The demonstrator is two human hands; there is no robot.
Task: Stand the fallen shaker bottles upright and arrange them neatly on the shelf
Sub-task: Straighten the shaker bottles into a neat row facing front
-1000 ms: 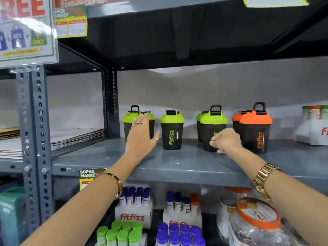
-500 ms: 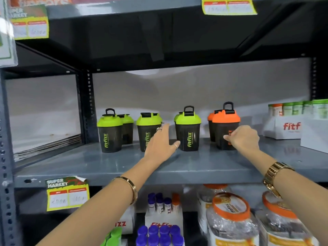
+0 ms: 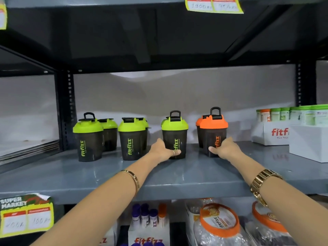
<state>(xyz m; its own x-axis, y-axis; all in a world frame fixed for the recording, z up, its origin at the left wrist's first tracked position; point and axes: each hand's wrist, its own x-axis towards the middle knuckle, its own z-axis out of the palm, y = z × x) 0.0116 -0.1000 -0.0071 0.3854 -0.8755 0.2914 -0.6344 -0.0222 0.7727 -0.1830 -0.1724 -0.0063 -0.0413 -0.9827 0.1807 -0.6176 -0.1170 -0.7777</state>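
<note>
Several black fitfizz shaker bottles stand upright in a row on the grey shelf [image 3: 159,176]. Green-lidded ones stand at the left [image 3: 87,139] and centre-left [image 3: 132,141], each with another partly hidden behind it. My left hand [image 3: 162,150] grips the base of the right-most green-lidded bottle [image 3: 174,132], its fingers wrapped across the front. My right hand [image 3: 224,148] holds the base of the orange-lidded bottle [image 3: 212,130], thumb across its front. A second orange-lidded bottle [image 3: 199,122] peeks out behind it.
White fitfizz boxes [image 3: 276,134] holding small tubs sit at the shelf's right end. A dark upright post [image 3: 65,110] bounds the left, with flat sheets [image 3: 30,150] beyond it. Below are orange-lidded jars [image 3: 218,221], boxed tubes [image 3: 148,219] and a price tag [image 3: 26,216].
My view has shifted right and closer. My left hand moved right from the first green bottle and now grips the right-most green one. My right hand moved to the orange bottle and holds its base.
</note>
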